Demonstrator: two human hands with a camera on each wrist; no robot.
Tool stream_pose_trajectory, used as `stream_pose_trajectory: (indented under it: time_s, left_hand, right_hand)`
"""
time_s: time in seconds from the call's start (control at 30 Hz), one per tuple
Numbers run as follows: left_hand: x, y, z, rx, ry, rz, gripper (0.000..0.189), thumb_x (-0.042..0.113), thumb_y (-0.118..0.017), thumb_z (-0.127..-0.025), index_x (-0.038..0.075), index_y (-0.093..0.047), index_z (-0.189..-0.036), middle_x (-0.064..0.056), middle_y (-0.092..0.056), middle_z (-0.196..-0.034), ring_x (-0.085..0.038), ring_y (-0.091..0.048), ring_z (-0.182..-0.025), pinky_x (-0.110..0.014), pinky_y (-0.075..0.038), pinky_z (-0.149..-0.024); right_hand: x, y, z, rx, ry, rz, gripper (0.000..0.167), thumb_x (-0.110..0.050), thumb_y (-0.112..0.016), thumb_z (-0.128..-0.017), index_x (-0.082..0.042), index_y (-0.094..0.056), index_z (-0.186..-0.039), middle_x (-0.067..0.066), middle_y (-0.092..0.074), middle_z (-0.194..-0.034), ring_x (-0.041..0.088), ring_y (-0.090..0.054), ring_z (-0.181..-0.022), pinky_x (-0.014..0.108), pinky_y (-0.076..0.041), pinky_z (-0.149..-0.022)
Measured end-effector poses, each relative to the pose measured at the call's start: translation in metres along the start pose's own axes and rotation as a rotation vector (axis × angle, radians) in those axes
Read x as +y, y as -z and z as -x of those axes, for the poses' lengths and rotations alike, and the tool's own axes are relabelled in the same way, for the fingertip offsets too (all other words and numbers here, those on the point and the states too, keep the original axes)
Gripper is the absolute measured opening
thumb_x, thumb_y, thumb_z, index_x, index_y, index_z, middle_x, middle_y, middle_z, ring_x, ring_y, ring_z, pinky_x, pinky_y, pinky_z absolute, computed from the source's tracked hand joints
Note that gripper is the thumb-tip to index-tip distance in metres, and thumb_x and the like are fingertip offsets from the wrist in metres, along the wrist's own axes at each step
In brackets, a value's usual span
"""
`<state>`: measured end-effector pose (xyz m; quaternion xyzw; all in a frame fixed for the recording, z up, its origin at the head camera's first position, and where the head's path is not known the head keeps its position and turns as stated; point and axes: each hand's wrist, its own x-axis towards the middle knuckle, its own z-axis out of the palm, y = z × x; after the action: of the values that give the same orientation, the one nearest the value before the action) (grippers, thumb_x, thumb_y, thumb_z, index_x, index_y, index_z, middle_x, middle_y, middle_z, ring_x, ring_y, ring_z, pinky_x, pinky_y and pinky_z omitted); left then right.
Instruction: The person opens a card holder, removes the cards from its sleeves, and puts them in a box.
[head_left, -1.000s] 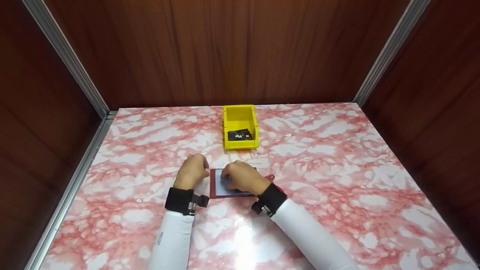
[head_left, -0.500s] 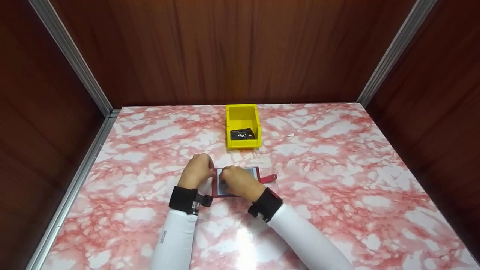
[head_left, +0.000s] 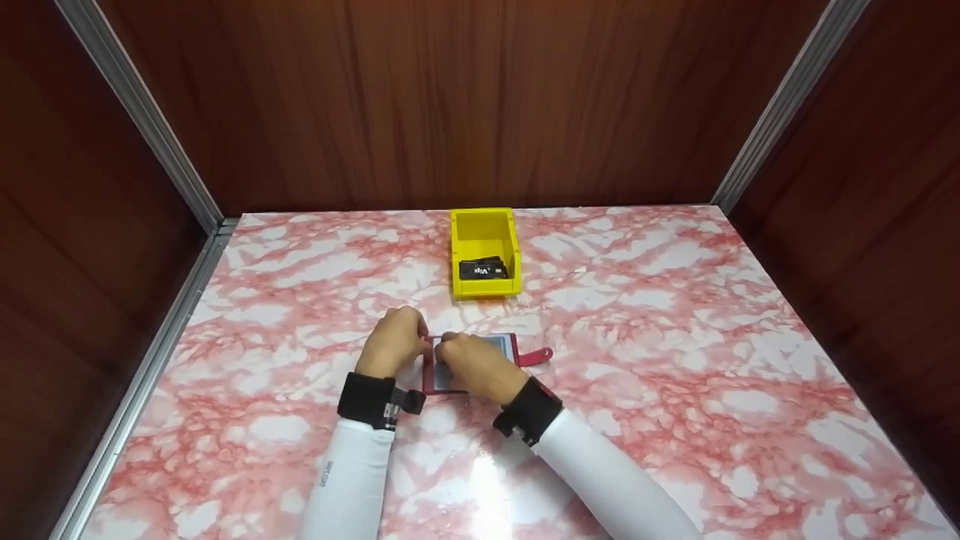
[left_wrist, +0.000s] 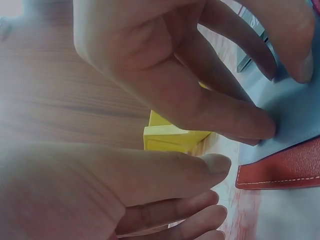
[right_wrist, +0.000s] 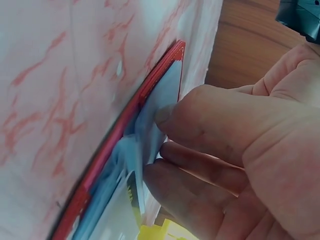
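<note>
A red card holder point(head_left: 429, 379) with stitched edges lies opened flat on the table; its strap point(head_left: 535, 356) points right. Pale see-through plastic sleeves point(head_left: 496, 346) fill it, fanned slightly apart in the right wrist view. My right hand point(head_left: 480, 364) has its thumb and bent fingertips on the top sleeve point(right_wrist: 169, 92) and appears to pinch it. A card with a dark and yellow edge point(right_wrist: 133, 195) shows among the sleeves. Beside the holder's left edge is my left hand point(head_left: 391, 341), its fingers loosely bent with nothing between them; whether it touches the edge I cannot tell.
Behind the holder stands a yellow bin point(head_left: 486, 288) with several black cards point(head_left: 480, 268) marked "Vip". The table point(head_left: 660, 360) has a red and white marbled top. Brown wood panels point(head_left: 480, 105) and metal posts enclose it at the back and sides.
My right hand has shifted slightly left over the sleeves, showing more of the holder's right side and strap. My left hand has come closer to its left edge. A dark patch under the right hand no longer shows.
</note>
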<state>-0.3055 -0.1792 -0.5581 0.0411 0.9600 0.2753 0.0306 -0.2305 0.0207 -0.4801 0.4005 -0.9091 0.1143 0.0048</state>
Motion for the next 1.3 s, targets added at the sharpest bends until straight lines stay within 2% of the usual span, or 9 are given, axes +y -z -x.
stream_pose_trajectory:
  time_s: [0.3,0.47,0.53,0.7,0.83,0.9,0.93,1.07,1.3]
  left_hand:
    - [0.007,0.002,0.002,0.009,0.011,0.018,0.016,0.017,-0.085,-0.080,0.013,-0.081,-0.094,-0.007,-0.078,-0.098,-0.027,-0.068,-0.087,-0.040,-0.055,-0.076]
    - [0.017,0.004,0.010,0.055,0.011,0.012,0.012,0.021,-0.085,-0.083,0.015,-0.080,-0.093,-0.005,-0.078,-0.097,-0.023,-0.069,-0.087,-0.042,-0.056,-0.079]
    - [0.027,0.010,0.017,0.071,0.015,0.015,0.012,0.018,-0.085,-0.083,0.013,-0.079,-0.092,-0.006,-0.077,-0.094,-0.022,-0.067,-0.084,-0.042,-0.056,-0.077]
    - [0.080,0.043,0.054,0.017,0.050,0.096,0.013,0.009,-0.081,-0.089,0.003,-0.079,-0.100,-0.012,-0.076,-0.093,-0.025,-0.067,-0.083,-0.041,-0.058,-0.079]
    - [0.104,0.051,0.068,0.001,0.073,0.150,0.012,0.010,-0.083,-0.091,0.002,-0.081,-0.100,-0.011,-0.078,-0.089,-0.021,-0.069,-0.076,-0.034,-0.057,-0.074]
    - [0.109,0.049,0.069,-0.003,0.075,0.170,0.012,0.011,-0.084,-0.090,0.002,-0.081,-0.098,-0.010,-0.079,-0.086,-0.018,-0.069,-0.071,-0.032,-0.057,-0.070]
    - [0.104,0.042,0.065,0.006,0.052,0.183,0.011,0.011,-0.084,-0.089,0.003,-0.081,-0.096,-0.008,-0.078,-0.082,-0.017,-0.067,-0.067,-0.030,-0.055,-0.066]
    - [0.105,0.032,0.060,-0.034,0.054,0.241,0.006,0.008,-0.082,-0.087,0.003,-0.079,-0.087,-0.006,-0.076,-0.074,-0.015,-0.067,-0.061,-0.029,-0.055,-0.061]
    - [0.077,-0.014,0.026,-0.065,0.064,0.210,0.014,0.016,-0.086,-0.085,0.013,-0.077,-0.076,0.002,-0.072,-0.065,-0.012,-0.067,-0.055,-0.027,-0.054,-0.054]
  right_hand:
    - [0.021,0.001,0.008,0.003,0.097,-0.081,0.019,0.000,-0.083,-0.087,-0.004,-0.081,-0.105,0.012,-0.079,-0.105,0.023,-0.072,-0.089,0.036,-0.063,-0.081]
    - [0.043,0.011,0.020,0.040,0.060,-0.113,0.016,-0.002,-0.080,-0.090,-0.003,-0.080,-0.106,0.012,-0.079,-0.109,0.025,-0.075,-0.097,0.040,-0.065,-0.090]
    - [0.053,0.016,0.026,0.045,0.017,-0.135,0.016,-0.004,-0.082,-0.092,-0.003,-0.081,-0.108,0.012,-0.080,-0.111,0.026,-0.076,-0.100,0.042,-0.064,-0.093]
    - [0.074,0.027,0.043,0.035,-0.099,-0.163,0.026,-0.010,-0.087,-0.091,-0.003,-0.081,-0.115,0.013,-0.081,-0.117,0.027,-0.077,-0.107,0.045,-0.063,-0.100]
    - [0.081,0.028,0.051,0.015,-0.133,-0.189,0.031,-0.014,-0.090,-0.089,-0.005,-0.081,-0.118,0.011,-0.083,-0.117,0.024,-0.076,-0.104,0.045,-0.063,-0.097]
    - [0.082,0.027,0.052,0.012,-0.138,-0.206,0.032,-0.015,-0.090,-0.089,-0.006,-0.082,-0.118,0.010,-0.083,-0.115,0.022,-0.074,-0.100,0.043,-0.064,-0.094]
    - [0.083,0.026,0.052,0.012,-0.140,-0.214,0.032,-0.016,-0.091,-0.089,-0.006,-0.082,-0.118,0.009,-0.083,-0.115,0.021,-0.074,-0.099,0.043,-0.064,-0.093]
    - [0.083,0.023,0.052,0.019,-0.140,-0.214,0.032,-0.017,-0.092,-0.088,-0.006,-0.082,-0.116,0.007,-0.083,-0.113,0.018,-0.072,-0.095,0.041,-0.064,-0.091]
    - [0.085,0.020,0.054,-0.001,-0.153,-0.209,0.033,-0.017,-0.093,-0.087,-0.007,-0.083,-0.116,0.007,-0.084,-0.112,0.018,-0.073,-0.095,0.042,-0.064,-0.092]
